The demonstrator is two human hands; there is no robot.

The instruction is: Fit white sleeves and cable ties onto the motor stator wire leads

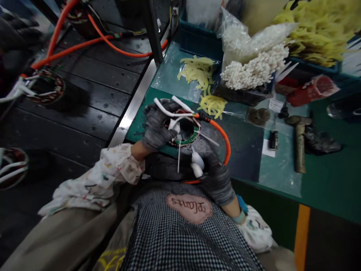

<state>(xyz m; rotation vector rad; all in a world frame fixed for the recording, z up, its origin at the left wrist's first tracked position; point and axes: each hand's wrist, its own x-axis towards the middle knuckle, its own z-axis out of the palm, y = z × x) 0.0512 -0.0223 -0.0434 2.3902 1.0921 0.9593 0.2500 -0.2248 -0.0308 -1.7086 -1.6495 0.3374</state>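
A round motor stator (184, 130) with a green circuit ring and white sleeved wires stands at the edge of the green table, close to my body. My gloved left hand (158, 126) is at its left side, thumb and fingers closed round a white piece (174, 126) at the ring. In my gloved right hand (218, 180), below and right of the stator, is a small white bottle (197, 160) with a thin nozzle pointing up; a second white rounded part shows beside it. An orange cable (227, 141) runs from the stator's wires and curves down past my right hand.
Yellow strips (213, 103) lie behind the stator. Further back are a bin of white pieces (251, 71) and a heap of yellow strips (316, 30). A hammer (300, 146) and screwdriver (273, 139) lie right. More stators (47, 88) stand left on dark slats; another person's gloved hand (19, 30) shows top left.
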